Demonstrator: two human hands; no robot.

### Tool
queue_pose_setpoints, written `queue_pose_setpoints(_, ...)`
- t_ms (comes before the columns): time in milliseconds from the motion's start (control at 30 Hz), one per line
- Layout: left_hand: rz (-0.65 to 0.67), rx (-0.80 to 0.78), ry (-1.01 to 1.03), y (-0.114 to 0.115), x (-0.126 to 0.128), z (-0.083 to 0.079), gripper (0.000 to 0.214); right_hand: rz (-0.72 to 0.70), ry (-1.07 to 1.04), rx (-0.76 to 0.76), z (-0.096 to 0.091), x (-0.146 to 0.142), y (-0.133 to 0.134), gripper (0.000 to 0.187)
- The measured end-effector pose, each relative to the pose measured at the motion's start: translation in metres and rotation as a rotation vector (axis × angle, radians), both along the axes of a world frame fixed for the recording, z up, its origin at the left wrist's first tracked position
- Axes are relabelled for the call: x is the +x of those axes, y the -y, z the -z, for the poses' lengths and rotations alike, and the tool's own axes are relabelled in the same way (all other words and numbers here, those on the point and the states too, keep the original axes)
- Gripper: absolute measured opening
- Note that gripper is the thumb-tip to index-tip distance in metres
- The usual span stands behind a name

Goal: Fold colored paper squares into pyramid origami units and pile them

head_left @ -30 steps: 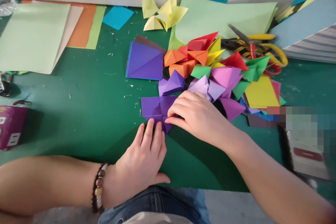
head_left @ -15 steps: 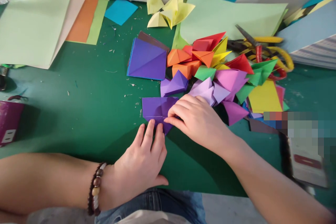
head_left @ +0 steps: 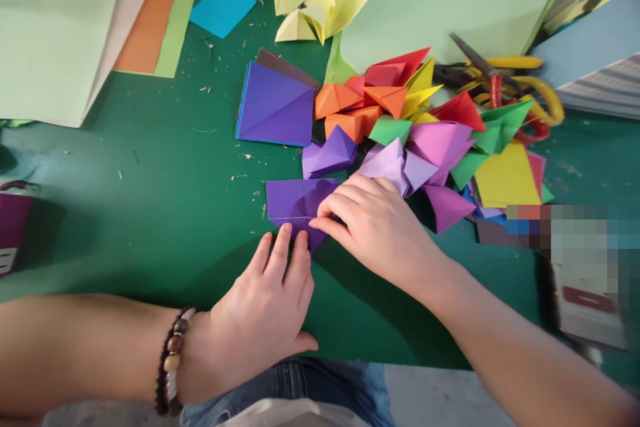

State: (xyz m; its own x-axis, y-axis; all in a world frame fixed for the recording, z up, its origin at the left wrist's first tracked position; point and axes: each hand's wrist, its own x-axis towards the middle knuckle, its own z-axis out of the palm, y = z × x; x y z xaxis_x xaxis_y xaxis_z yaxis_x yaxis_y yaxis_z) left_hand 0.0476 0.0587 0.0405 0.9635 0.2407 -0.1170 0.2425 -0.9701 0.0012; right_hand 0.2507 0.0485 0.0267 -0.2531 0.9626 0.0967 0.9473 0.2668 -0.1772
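A folded sheet of purple origami paper (head_left: pixel 295 203) lies on the green cutting mat (head_left: pixel 150 213), close to the table's near edge. My left hand (head_left: pixel 260 293) presses its lower edge with the fingertips. My right hand (head_left: pixel 375 230) rests over its right side, with the index finger and thumb at the fold. A stack of purple paper squares (head_left: pixel 275 105) lies just above the sheet. Beyond my right fingers is a heap of colourful folded paper pieces (head_left: pixel 390 133). Part of the sheet is hidden under both hands.
Yellow-handled scissors (head_left: pixel 493 77) lie behind the heap, beside a large pale green sheet (head_left: pixel 435 20). Folded yellow paper pieces (head_left: pixel 320 10) sit at the back. Flat coloured sheets (head_left: pixel 55 40) lie at the back left, and a purple box (head_left: pixel 13 230) stands at the left edge.
The view has shifted a little, so the table's contents sit slightly higher in the picture. Both hands stay on the purple sheet with little visible movement.
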Motion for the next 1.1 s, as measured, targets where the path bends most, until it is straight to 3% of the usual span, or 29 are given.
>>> queue_pose_setpoints(200,0.012,-0.028,0.105,-0.013,-0.002,0.0,0.08,-0.011,0.002,0.013,0.001,0.001,0.0,0.02)
queue_pose_setpoints(400,0.027,0.021,0.07,-0.019,0.004,-0.004,0.069,0.006,0.0,-0.001,0.0,0.0,0.0,0.018)
queue_pose_setpoints(733,0.023,0.033,0.063,-0.018,0.005,-0.002,0.073,0.026,-0.009,0.002,0.002,0.0,0.002,0.018)
queue_pose_setpoints(900,0.046,-0.014,0.061,-0.029,0.005,-0.006,0.065,0.034,-0.02,0.009,0.003,-0.001,0.003,0.02)
queue_pose_setpoints(1100,-0.007,-0.062,0.016,-0.033,0.007,-0.012,0.068,0.033,-0.03,0.065,0.006,-0.001,0.005,0.022)
